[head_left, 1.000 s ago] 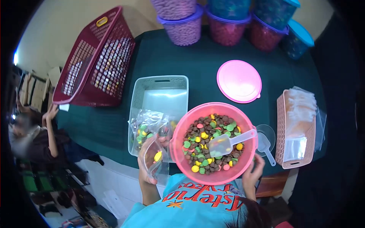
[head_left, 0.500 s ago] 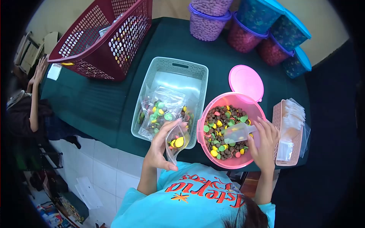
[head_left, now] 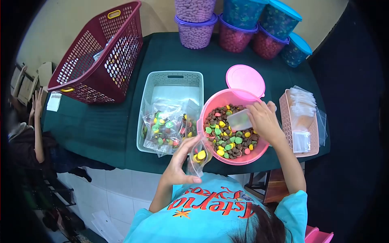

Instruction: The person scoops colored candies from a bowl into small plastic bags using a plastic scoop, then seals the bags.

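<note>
My left hand [head_left: 180, 165] is wrapped round a small clear plastic bag [head_left: 198, 158], its mouth open, with yellow and brown sweets inside. It is beside the pink tub's near left rim. My right hand [head_left: 264, 120] grips a translucent scoop [head_left: 240, 120] over the sweets in the pink tub [head_left: 265, 148]. Brown, green, yellow and red pieces [head_left: 231, 137] fill the tub's bottom. At its left, a pale green tray [head_left: 178, 79] holds filled clear bags [head_left: 160, 129]. The scoop's handle is hidden in my fingers.
A pink lid [head_left: 245, 80] lies behind the tub. To the right, a pink basket [head_left: 287, 117] holds empty clear bags [head_left: 302, 107]. A maroon basket [head_left: 87, 95] stands at the back left, lidded tubs [head_left: 195, 35] at the back. Another person's arm [head_left: 38, 133] shows far left.
The camera view has shifted. My right hand has moved from the tub's right rim to its back right, turning palm down with the scoop. My left hand still holds the bag.
</note>
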Motion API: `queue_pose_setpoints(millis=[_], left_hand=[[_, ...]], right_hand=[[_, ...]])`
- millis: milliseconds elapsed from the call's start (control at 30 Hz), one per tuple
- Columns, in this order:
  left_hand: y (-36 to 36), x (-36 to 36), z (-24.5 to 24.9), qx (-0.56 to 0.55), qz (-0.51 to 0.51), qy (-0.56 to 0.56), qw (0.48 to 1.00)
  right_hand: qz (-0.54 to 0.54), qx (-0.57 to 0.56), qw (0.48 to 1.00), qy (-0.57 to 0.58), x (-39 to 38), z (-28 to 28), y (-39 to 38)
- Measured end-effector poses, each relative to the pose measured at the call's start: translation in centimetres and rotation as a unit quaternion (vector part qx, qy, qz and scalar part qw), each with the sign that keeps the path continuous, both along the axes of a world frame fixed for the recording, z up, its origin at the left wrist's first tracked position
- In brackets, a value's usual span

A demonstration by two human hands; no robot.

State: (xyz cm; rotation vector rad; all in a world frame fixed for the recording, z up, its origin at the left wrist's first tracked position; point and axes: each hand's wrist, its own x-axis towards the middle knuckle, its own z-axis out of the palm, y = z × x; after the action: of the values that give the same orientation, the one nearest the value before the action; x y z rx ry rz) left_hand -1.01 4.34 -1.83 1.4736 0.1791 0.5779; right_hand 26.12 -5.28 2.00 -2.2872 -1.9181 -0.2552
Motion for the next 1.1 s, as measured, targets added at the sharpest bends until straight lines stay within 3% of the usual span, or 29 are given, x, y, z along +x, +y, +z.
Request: queue_pose_setpoints(millis=[133, 233, 467, 667, 900, 1033, 1100], left_hand=[[-0.8, 0.4, 0.0, 0.021, -0.014, 0.025, 0.999], [-1.1, 0.6, 0.2, -0.009, -0.004, 0.026, 1.0], [-0.9, 1.3, 0.3, -0.025, 0.005, 0.031, 0.999], [-0.9, 1.4, 0.6, -0.025, 0.015, 0.033, 0.999], [-1.8, 1.2, 0.6, 0.017, 0.036, 0.047, 0.998], [-2.0, 1.1, 0.5, 0.048, 0.048, 0.051, 0.996], [-1.9, 1.0, 0.4, 0.056, 0.043, 0.053, 0.996]], right_hand=[[-0.001, 0.018, 1.0, -0.002, 0.3, -1.6, 2.9], [0.067, 0.013, 0.996, -0.05, 0.1, -3.0, 4.6], [0.128, -0.037, 0.99, -0.044, 0.5, -2.7, 4.1], [0.159, -0.073, 0.975, 0.138, 0.9, -2.1, 2.8], [0.182, -0.127, 0.949, 0.224, 0.2, -2.1, 1.4], [0.177, -0.109, 0.957, 0.204, 0.1, -1.2, -0.1], [0.152, -0.041, 0.979, 0.133, 0.0, -0.6, -1.1]])
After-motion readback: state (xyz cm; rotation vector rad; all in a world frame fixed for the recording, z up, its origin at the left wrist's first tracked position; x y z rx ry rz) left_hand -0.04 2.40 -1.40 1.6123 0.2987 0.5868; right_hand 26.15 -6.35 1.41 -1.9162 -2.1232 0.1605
